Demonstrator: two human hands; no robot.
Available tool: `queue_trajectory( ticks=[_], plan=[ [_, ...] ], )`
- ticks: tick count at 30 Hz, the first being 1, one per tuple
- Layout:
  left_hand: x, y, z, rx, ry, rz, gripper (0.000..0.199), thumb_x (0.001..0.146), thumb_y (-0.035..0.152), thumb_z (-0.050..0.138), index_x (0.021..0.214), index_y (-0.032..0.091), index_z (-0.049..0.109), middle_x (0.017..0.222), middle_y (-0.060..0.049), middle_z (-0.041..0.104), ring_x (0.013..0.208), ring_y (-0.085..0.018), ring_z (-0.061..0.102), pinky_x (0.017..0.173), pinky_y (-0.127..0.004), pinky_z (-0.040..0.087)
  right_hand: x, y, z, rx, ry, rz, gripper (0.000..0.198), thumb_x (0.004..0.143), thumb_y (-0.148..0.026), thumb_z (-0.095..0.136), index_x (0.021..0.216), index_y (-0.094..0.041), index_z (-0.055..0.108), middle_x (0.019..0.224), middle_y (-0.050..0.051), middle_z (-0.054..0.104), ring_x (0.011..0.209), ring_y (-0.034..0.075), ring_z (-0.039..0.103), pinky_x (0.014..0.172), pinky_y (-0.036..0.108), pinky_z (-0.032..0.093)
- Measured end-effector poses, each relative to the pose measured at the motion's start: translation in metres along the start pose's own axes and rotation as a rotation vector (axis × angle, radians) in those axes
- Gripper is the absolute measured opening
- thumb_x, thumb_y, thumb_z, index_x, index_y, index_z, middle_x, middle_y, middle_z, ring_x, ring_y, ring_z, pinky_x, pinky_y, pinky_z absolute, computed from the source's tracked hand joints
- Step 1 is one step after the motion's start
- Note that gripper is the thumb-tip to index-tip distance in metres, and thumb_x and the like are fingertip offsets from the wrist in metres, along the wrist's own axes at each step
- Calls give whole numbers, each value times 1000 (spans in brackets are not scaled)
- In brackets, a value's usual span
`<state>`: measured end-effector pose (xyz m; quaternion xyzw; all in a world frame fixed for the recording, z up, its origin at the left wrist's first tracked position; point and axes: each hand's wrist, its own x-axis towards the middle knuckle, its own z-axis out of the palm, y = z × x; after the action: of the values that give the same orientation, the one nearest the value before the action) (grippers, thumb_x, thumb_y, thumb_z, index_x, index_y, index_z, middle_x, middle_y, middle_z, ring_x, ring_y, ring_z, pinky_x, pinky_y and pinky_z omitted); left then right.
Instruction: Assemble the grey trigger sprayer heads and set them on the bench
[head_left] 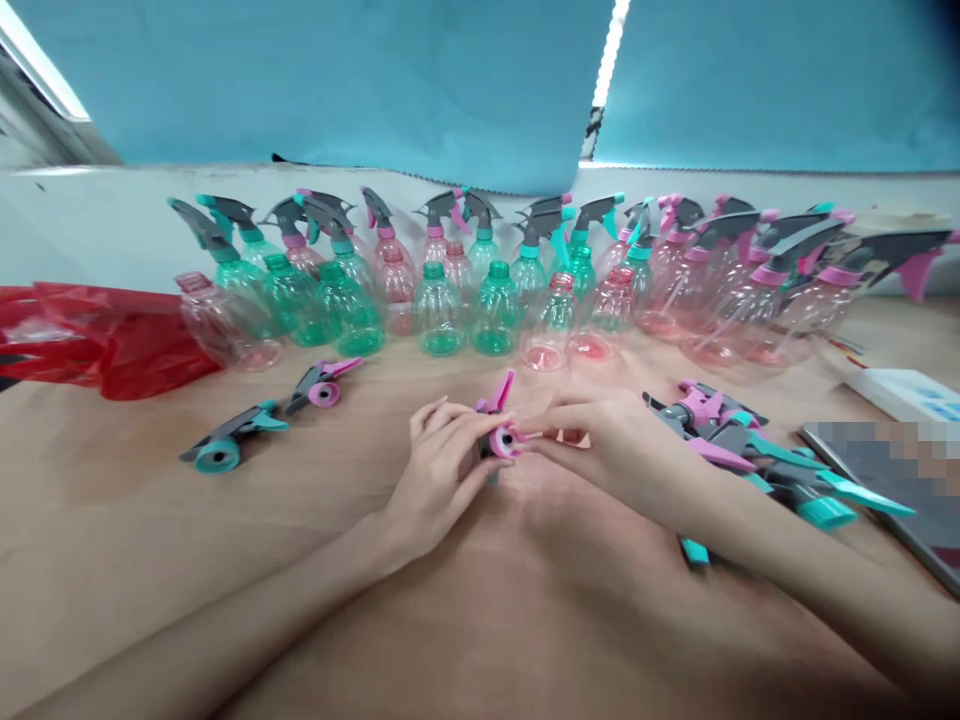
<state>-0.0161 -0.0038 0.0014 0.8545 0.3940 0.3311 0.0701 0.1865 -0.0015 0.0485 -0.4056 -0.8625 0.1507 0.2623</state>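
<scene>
Between my two hands is a pink and grey trigger spray head (pixel 504 441), its round pink collar turned towards me and its pink lever pointing up. My left hand (pixel 437 468) grips it from the left, thumb below and fingers above, covering much of the grey body. From the other side, my right hand (pixel 611 440) pinches at the collar's right edge with thumb and forefinger. Whether those fingertips also hold a small separate part, I cannot make out. To the left lie a teal and grey spray head (pixel 234 437) and another pink and grey one (pixel 322 387).
Several uncapped clear bottles (pixel 440 315) stand across the table (pixel 315 560). Behind and right are bottles with spray heads fitted (pixel 750 290). A pile of loose spray heads (pixel 750 450) lies beside my right forearm, near a dark flat device (pixel 885 480). A red plastic bag (pixel 127 340) is left.
</scene>
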Motion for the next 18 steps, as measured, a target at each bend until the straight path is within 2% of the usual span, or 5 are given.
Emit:
queue_trajectory(
  ticks=[6,12,18],
  plan=[
    [-4,-1,-2,-3,77,-23,24,87,31,57,110,24,58,99,-4,68,97,-23,54,91,-40,32,-1,-8,10,-8,-70,19,17,86,-18,54,90,-20,70,89,3,70,76,16,63,68,28,46],
    [-7,1,-4,-12,15,59,28,85,22,60,113,22,56,95,-2,69,92,-20,55,86,-37,33,-1,-3,2,-55,-144,-172,16,89,-20,53,90,-19,69,93,5,68,86,17,61,73,28,44],
    [-7,1,-2,-39,-100,211,18,90,26,54,107,23,58,99,-1,69,92,-20,55,84,-35,33,2,-6,-6,-196,-307,-139,15,85,-10,52,73,-16,59,75,1,65,63,14,58,55,25,36]
  ],
)
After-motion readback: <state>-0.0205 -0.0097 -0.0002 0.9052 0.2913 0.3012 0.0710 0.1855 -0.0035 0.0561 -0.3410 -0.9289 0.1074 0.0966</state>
